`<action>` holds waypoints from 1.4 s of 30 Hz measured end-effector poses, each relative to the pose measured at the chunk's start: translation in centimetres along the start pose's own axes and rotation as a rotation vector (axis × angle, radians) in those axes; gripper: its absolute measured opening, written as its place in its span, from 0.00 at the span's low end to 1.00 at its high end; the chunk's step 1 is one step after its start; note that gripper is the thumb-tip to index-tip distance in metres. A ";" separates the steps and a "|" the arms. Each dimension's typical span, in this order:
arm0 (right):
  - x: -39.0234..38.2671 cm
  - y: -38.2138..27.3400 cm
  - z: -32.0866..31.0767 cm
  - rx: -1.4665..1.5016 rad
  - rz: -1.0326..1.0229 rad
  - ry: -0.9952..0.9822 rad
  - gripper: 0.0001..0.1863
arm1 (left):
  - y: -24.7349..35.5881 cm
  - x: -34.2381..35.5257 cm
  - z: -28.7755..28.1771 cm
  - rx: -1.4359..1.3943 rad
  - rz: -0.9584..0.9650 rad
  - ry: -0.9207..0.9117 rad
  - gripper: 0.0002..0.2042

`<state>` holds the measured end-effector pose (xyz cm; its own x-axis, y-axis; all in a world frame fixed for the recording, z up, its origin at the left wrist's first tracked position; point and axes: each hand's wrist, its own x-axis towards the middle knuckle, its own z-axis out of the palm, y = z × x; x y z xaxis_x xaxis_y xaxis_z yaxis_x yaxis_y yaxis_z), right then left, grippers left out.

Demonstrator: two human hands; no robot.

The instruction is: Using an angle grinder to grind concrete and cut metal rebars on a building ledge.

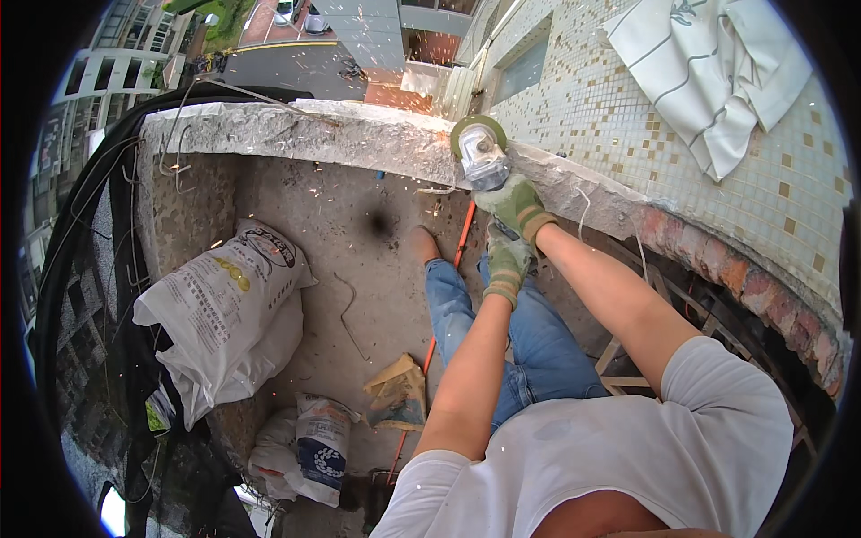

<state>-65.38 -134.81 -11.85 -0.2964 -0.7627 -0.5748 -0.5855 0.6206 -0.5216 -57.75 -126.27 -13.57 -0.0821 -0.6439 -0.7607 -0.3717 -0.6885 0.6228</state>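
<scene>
An angle grinder with a round greenish disc is held against the broken edge of a concrete ledge. Sparks scatter up and to the left of it. My right hand, in a green glove, is closed round the grinder's body just behind its guard. Closer to me, my gloved left hand grips the rear part of the tool. The fingers of both hands are partly hidden. An orange-red cord or tube runs down the floor beside my leg.
Stuffed white sacks lean at the left, with smaller sacks below. Bent rebar and wire stick out or lie about. Past the ledge is a drop to the street. A white sheet hangs on the tiled wall.
</scene>
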 end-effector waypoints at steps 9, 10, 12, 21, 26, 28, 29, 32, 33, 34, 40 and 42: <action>-0.1 -0.2 0.2 0.023 0.001 0.068 0.21 | -0.2 0.2 0.0 0.104 -0.010 0.021 0.37; -0.1 -0.2 0.2 0.032 -0.009 0.068 0.21 | -0.4 0.3 0.1 0.104 -0.009 0.022 0.37; 0.0 -0.1 0.2 0.024 0.010 0.037 0.22 | -0.8 0.5 0.2 0.057 0.003 0.020 0.36; 0.0 0.0 0.3 0.027 -0.002 0.079 0.22 | -1.2 0.6 0.5 0.015 0.003 0.010 0.35; 0.1 0.1 0.5 0.015 -0.007 0.065 0.20 | -2.0 1.0 0.7 -0.036 0.049 0.003 0.35; 0.1 0.2 0.7 0.015 -0.039 0.093 0.20 | -2.7 1.4 0.8 -0.058 0.083 -0.004 0.35; 0.1 0.2 0.8 0.021 -0.040 0.097 0.20 | -3.0 1.6 0.9 -0.042 0.069 -0.006 0.35; 0.3 0.3 0.9 0.003 -0.039 0.096 0.20 | -3.6 2.0 1.1 -0.027 0.061 -0.016 0.36; 0.3 0.4 1.0 -0.021 -0.033 0.106 0.19 | -3.7 2.0 1.2 -0.038 0.046 -0.028 0.36; 0.3 0.4 1.0 -0.020 -0.037 0.091 0.19 | -3.7 1.9 1.2 -0.027 0.067 -0.023 0.36; 0.3 0.6 0.7 -0.047 -0.036 0.023 0.20 | -4.7 2.3 1.7 -0.079 0.102 0.015 0.35; 0.4 0.5 0.8 -0.024 0.000 0.027 0.21 | -5.3 2.9 2.0 -0.094 0.094 -0.016 0.36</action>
<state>-65.21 -134.65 -12.82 -0.3162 -0.7677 -0.5573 -0.6035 0.6161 -0.5062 -57.87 -123.84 -19.46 -0.1274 -0.7025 -0.7002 -0.2738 -0.6536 0.7056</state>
